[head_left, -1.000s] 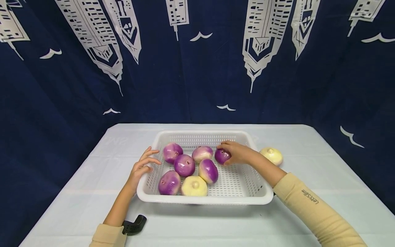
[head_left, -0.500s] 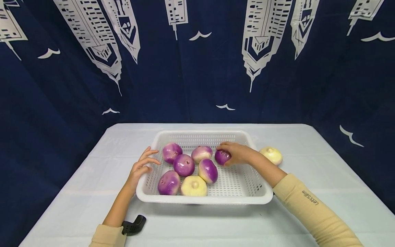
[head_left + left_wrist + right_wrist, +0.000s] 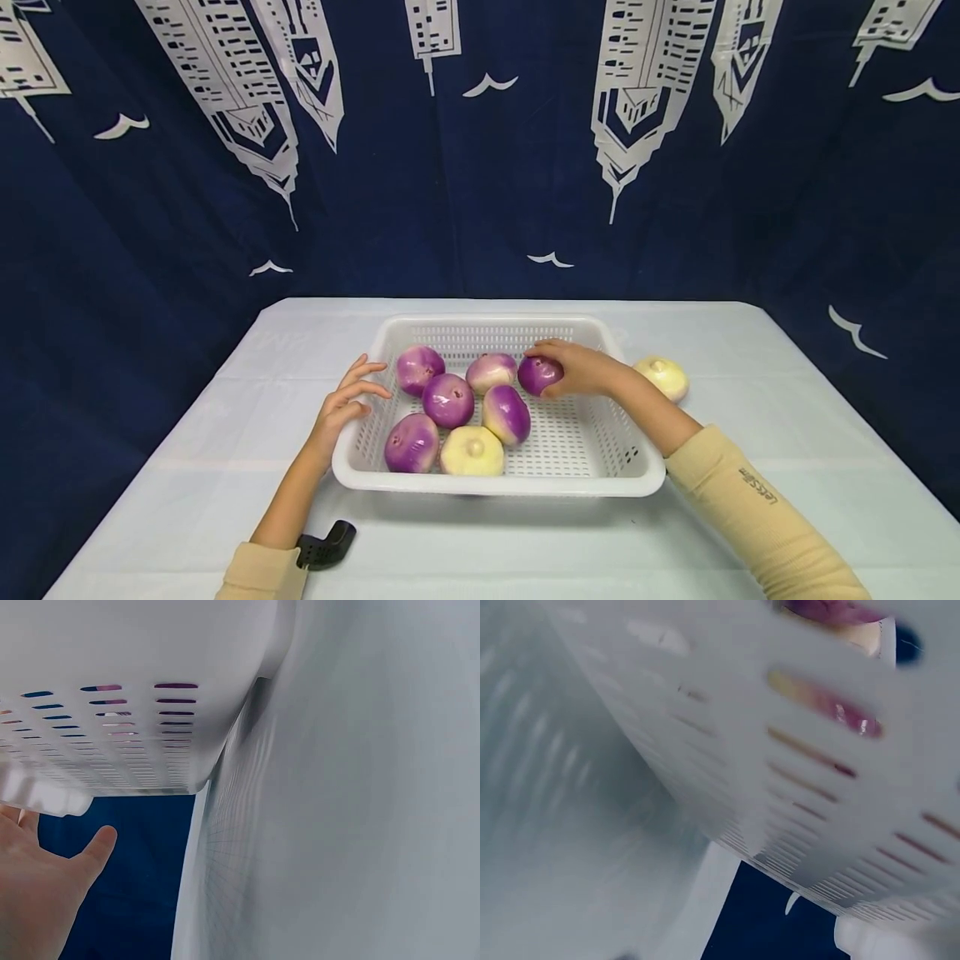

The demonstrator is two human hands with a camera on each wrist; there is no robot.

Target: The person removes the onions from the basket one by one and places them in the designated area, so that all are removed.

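My right hand (image 3: 577, 369) reaches over the right side of the white plastic basket (image 3: 570, 486) in the head view. Its fingers and thumb grip a glossy purple onion (image 3: 538, 375) by the right side. Several other onions lie left of it, among them a purple-and-cream onion (image 3: 506, 415) and a cream-coloured onion (image 3: 472, 452) with a nub facing up. My left hand (image 3: 339, 415) is at the basket's left rim, fingers spread and loosely bent over the edge, holding no onion. In the left wrist view the thumb (image 3: 97, 851) stands apart from the basket's slotted wall (image 3: 142, 645).
Outside the basket, a cream onion (image 3: 662, 378) rests on the white-covered table (image 3: 480, 550), partly behind the right forearm. A black wrist device (image 3: 327, 547) sticks out from the left wrist. A dark blue cloth (image 3: 480, 183) with white building prints hangs behind the table.
My right hand and the purple onion in it have shifted slightly left and away from me. The left hand, the basket and the other onions have stayed put.
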